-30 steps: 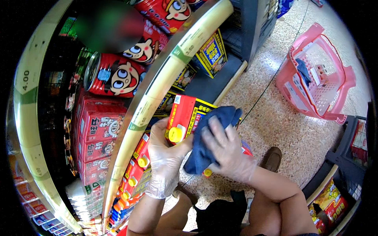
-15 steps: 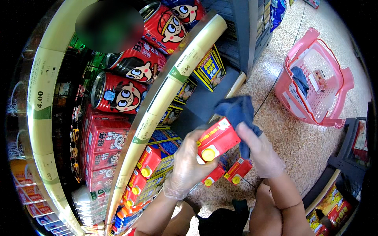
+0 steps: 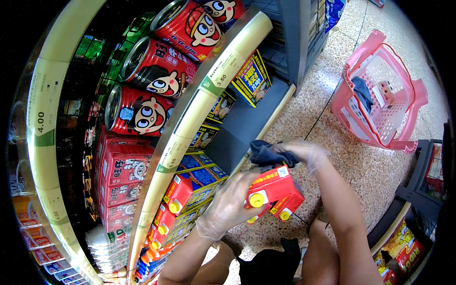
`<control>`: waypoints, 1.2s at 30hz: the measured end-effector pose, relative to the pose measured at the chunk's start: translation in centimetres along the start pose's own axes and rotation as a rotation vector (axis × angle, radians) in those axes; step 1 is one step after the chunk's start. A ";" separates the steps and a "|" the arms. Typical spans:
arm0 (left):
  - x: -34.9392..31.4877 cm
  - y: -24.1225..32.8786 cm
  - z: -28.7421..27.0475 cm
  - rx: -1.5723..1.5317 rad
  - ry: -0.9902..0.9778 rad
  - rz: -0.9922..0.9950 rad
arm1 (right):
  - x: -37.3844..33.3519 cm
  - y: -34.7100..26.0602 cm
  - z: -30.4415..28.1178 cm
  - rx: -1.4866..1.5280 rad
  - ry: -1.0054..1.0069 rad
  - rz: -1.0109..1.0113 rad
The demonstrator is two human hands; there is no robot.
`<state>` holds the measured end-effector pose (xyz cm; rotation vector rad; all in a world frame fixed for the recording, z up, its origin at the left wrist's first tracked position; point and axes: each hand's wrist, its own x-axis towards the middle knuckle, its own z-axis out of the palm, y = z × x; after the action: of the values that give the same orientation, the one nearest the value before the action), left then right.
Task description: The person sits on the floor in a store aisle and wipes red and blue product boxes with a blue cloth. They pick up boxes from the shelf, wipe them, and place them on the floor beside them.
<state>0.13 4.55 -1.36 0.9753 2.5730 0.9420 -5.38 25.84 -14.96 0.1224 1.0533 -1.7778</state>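
Wrapped in a thin clear glove, my left hand [image 3: 227, 198] grips a red carton [image 3: 271, 184] with a yellow screw cap by its left side. My right hand [image 3: 300, 151], gloved too, is closed on a bunched dark blue cloth [image 3: 266, 153] at the carton's far end. Whether the cloth touches the carton, I cannot tell. Just below the held carton, another red carton [image 3: 290, 202] stands on the floor, with the yellow cap of one more [image 3: 253, 219] partly hidden behind my left hand.
On the left, shelves hold red cans [image 3: 147, 111], red packs [image 3: 121, 166], and, lower, red cartons [image 3: 179, 190] and blue-yellow cartons [image 3: 255, 83]. A pale shelf edge [image 3: 190, 114] juts beside my left arm. At right, a pink basket [image 3: 343, 102] stands on the speckled floor, a dark rack [image 3: 403, 194] nearer.
My right hand has moved from the carton's right side to beyond its far end, bunching the cloth that hung loose. The held carton has shifted slightly right and toward me.
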 end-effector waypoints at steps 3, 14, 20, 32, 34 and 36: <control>-1.1 -0.3 -0.4 -0.057 0.059 -0.081 | 1.2 2.7 -0.8 0.143 0.097 0.053; -2.3 -3.7 4.8 -0.090 0.215 -0.333 | 1.5 8.5 -2.5 -0.345 0.603 0.124; -5.8 -6.8 7.6 -0.084 0.191 -0.493 | 1.6 6.6 1.3 -0.461 0.370 0.028; -10.7 -6.7 9.1 -0.640 0.267 -0.757 | 3.3 4.3 4.3 -0.758 0.030 0.326; -8.6 -4.1 7.2 -1.082 0.297 -1.038 | 3.0 3.8 4.5 -0.756 0.141 0.410; -8.1 -4.1 6.9 -1.335 0.364 -1.240 | 2.5 2.4 5.8 -0.696 0.152 0.405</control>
<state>6.99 0.18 -9.38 -1.0319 1.4297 1.8313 -2.48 19.76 -14.18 0.0340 1.5750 -0.9858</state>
